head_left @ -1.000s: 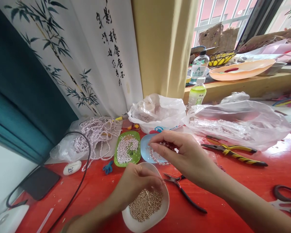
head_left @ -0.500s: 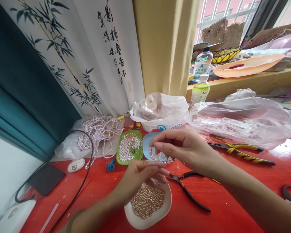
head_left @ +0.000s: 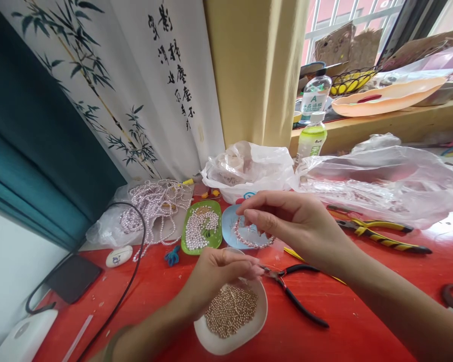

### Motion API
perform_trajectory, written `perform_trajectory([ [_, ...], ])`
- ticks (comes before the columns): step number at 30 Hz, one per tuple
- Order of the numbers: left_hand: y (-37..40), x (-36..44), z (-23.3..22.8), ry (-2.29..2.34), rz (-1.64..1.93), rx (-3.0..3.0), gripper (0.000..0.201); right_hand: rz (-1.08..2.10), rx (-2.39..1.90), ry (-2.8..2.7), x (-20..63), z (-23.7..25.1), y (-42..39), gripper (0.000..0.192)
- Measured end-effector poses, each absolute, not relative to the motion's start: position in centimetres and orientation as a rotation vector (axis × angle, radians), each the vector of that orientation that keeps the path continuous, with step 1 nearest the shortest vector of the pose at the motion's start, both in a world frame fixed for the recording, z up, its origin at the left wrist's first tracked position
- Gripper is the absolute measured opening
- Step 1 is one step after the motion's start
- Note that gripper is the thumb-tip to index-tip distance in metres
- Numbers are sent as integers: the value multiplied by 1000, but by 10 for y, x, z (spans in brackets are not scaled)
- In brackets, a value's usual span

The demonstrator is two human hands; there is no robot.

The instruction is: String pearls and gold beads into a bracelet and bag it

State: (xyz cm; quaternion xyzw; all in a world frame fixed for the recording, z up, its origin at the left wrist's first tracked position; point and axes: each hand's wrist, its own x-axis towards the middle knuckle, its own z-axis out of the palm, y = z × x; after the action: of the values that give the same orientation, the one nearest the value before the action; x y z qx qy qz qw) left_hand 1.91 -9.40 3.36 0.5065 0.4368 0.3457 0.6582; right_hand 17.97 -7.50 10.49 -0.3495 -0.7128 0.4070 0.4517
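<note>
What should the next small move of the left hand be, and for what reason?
Probably it should carry its pinched fingertips up to the free end of the bead strand. The left hand is pinched shut just above the white dish of gold beads, though any bead in it is too small to see, and the right hand holds the strand over the blue dish.

A dish of beads point(head_left: 230, 322) was set at lower centre, with pliers point(head_left: 294, 296) just right of it. Two trays point(head_left: 202, 227) were placed behind, and plastic bags point(head_left: 381, 183) were heaped at centre right.
</note>
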Motion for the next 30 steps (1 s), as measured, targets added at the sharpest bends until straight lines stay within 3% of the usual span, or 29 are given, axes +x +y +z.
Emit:
perform_trajectory([
  [30,-98,18,28,936,1069,1085,11,285,-917,-2238,180,104,-79,11],
])
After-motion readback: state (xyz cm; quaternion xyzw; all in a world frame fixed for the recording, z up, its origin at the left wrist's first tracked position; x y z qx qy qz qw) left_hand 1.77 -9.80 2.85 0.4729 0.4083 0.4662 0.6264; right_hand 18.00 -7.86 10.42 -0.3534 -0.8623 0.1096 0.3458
